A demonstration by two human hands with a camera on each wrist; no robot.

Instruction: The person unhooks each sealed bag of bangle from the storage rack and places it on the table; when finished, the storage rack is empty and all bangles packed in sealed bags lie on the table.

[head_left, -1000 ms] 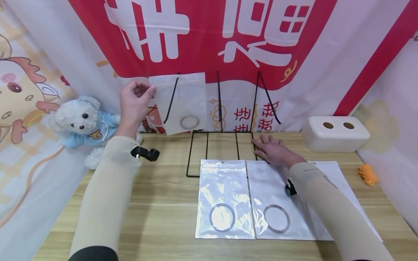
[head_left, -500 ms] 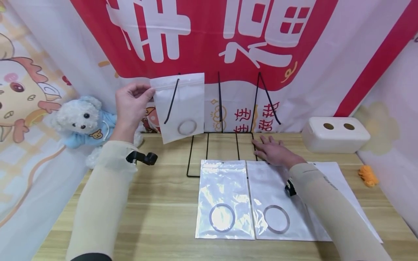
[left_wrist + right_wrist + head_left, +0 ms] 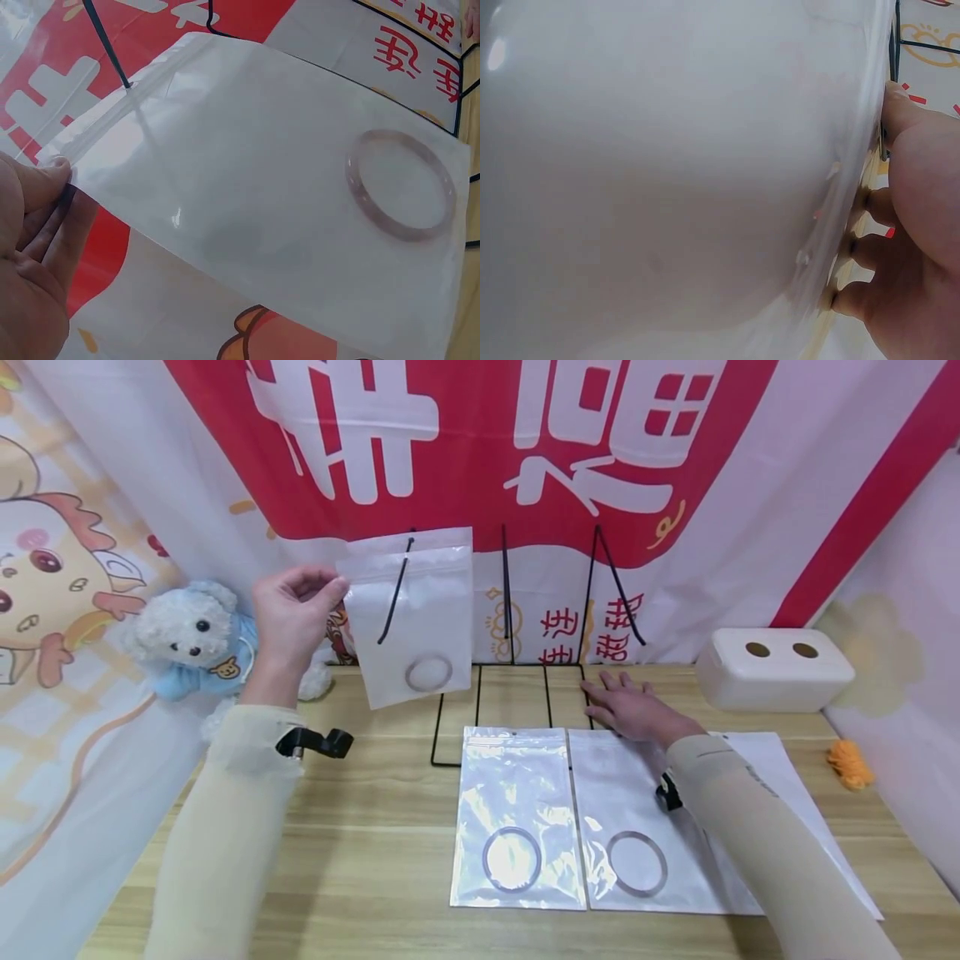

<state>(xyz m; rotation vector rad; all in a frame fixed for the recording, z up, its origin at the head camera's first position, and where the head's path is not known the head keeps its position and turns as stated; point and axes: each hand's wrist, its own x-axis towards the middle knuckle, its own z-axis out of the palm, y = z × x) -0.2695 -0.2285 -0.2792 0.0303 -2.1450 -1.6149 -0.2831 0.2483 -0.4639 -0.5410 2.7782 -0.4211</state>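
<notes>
Red and white printed cloth (image 3: 712,593) hangs behind a wood-grain table (image 3: 360,877), with large white characters across its upper part. At the middle of the scene, the left hand (image 3: 296,618) pinches the upper left edge of a white zip bag (image 3: 408,610) between thumb and fingers. This bag hangs on the left prong (image 3: 393,602) of a black wire stand (image 3: 437,727), the prong passing through near its top, and a pale ring (image 3: 401,232) shows in its lower part. Its bottom edge slants, the left corner lower than the right one.

The right hand (image 3: 633,706) lies palm down with its fingers spread, at the right side of the stand's base; how firmly it presses cannot be told. Both arms wear beige sleeves (image 3: 210,835).

Just in front of the stand, partly over its base, a shiny bag (image 3: 513,785) lies flat with a ring inside. Close beside it lies a second flat bag (image 3: 607,793), also with a ring, and a further white bag (image 3: 772,785) is partly hidden under the right sleeve.

Farther out, a plush bear (image 3: 187,631) in blue sits at the left, while a white box (image 3: 772,685) with two round holes and an orange bundle (image 3: 850,764) stand at the right.
</notes>
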